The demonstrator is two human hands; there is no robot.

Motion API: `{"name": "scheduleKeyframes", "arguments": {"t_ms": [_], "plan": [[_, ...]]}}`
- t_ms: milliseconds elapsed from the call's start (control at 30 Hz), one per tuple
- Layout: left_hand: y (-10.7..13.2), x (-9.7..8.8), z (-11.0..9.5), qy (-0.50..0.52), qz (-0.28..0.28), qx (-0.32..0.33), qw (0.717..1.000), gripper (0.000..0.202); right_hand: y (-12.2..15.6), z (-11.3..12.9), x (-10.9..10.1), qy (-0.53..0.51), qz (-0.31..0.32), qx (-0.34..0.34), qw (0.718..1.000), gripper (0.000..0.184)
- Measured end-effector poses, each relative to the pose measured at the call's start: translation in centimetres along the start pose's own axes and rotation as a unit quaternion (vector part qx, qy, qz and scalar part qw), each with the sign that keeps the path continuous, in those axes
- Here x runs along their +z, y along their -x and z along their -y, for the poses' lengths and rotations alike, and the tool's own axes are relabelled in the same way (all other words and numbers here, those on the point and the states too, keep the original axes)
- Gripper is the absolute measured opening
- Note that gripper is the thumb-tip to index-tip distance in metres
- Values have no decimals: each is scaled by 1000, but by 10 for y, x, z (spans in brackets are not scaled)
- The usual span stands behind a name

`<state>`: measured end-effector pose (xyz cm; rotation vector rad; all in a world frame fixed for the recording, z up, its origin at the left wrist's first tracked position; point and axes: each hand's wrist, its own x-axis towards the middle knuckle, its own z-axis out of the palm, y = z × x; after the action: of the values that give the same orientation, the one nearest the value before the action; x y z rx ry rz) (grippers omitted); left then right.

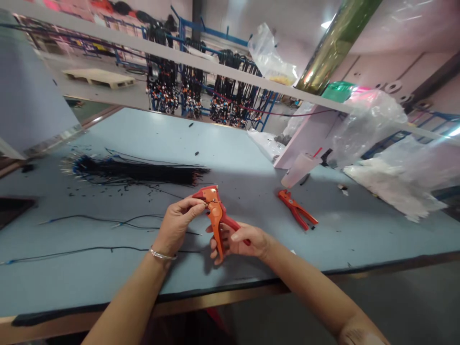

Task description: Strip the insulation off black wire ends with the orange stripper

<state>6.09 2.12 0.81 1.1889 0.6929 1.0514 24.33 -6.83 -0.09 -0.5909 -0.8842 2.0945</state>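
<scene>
My right hand (247, 239) is wrapped round the handles of a wire stripper (215, 208) with orange and red arms. Its handles are spread and its head points up and away from me. At the side of that head, my left hand (176, 223) pinches a thin black wire, whose tip sits at the jaws; the fingers hide most of it. Loose black wires (89, 249) with blue and metal ends lie on the table to the left, some passing under my left hand. Beyond it rests a thick bundle of black wires (143, 170).
A second orange and red wire stripper (296, 210) lies to the right on the blue table (230, 148). Behind it are a translucent plastic cup (296, 170) and clear plastic bags (391, 177). Small black scraps dot the tabletop. A white rail (223, 69) crosses beyond, before racks of hanging cables (230, 86).
</scene>
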Motion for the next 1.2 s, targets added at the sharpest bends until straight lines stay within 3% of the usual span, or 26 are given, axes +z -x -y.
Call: {"name": "scheduleKeyframes", "arguments": {"t_ms": [100, 200, 400, 567, 1200], "plan": [[-1, -4, -2, 15, -2, -9, 1000, 19, -2, -2, 1, 20, -28, -9, 999, 40], [0, -6, -7, -9, -21, 5, 1000, 19, -2, -4, -1, 35, -56, -59, 996, 42], [6, -2, -11, -232, -46, 50, 970, 24, 5, -4, -10, 89, -135, -139, 977, 42], [11, 2, -7, -333, -75, 143, 929, 20, 5, -5, -7, 131, -165, -152, 966, 43], [15, 13, -1, -337, -33, 240, 910, 12, 3, -11, -1, 155, -166, -154, 962, 46]]}}
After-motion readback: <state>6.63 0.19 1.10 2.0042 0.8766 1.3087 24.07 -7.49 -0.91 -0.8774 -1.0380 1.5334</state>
